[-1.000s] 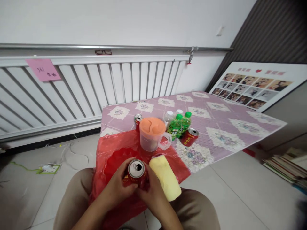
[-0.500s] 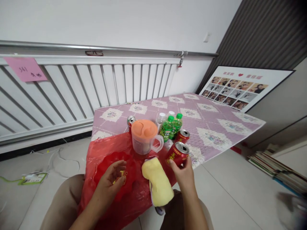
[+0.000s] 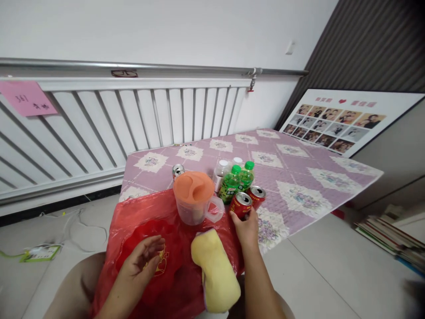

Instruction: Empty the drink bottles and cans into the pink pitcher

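Observation:
My right hand [image 3: 247, 223] grips a red drink can [image 3: 239, 206] with an opened top. A second red can [image 3: 257, 196] stands right behind it. Over a red scalloped tray [image 3: 133, 239] with a gold print, my left hand [image 3: 141, 261] hovers with fingers apart, holding nothing. Between the hands lies a folded yellow cloth [image 3: 215, 274]. Just behind the cloth stands a clear plastic jug [image 3: 192, 210] with an orange lid [image 3: 194, 188] and a handle on its right. Two green-capped bottles [image 3: 230, 184] are close behind the held can.
Clear bottles with white caps [image 3: 221, 173] stand behind the green ones. More cans [image 3: 178, 170] are partly hidden behind the jug. Red plastic sheeting [image 3: 133, 208] covers the near left of the patterned tablecloth [image 3: 295, 177]. A radiator [image 3: 166, 115] runs along the wall.
My right hand has carried the red can away from me, to beside the other red can near the bottles. My left hand stays over the tray. The view has shifted slightly.

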### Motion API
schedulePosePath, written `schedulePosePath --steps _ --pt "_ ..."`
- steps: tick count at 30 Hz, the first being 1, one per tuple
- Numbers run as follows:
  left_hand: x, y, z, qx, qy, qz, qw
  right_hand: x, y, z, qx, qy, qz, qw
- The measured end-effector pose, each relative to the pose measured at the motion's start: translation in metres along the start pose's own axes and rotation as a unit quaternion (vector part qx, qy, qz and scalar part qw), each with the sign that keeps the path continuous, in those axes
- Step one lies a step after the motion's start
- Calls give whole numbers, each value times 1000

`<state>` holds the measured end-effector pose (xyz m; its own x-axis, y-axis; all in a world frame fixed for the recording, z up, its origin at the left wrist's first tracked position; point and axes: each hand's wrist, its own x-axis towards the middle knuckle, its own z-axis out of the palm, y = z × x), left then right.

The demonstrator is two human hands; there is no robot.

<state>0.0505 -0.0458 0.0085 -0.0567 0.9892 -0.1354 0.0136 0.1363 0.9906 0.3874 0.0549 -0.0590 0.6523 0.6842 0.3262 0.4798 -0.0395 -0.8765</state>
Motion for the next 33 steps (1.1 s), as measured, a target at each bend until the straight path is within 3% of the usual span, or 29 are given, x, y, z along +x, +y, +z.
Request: schedulePosePath --steps 10,16,21,26,33 --pt "11 0 17 12 -6 -19 1000 4 5 14 31 17 42 998" --pt "16 0 13 3 -10 -22 1000 -2 -2 10 72 3 52 996" --pt "30 10 5 -3 9 15 1000 -5 -9 2 98 -28 72 992" --pt "66 27 1 8 13 84 996 -2 -19 0 80 -28 91 992" --pt "159 34 18 111 43 161 980 -12 -27 -7 61 -4 100 993"
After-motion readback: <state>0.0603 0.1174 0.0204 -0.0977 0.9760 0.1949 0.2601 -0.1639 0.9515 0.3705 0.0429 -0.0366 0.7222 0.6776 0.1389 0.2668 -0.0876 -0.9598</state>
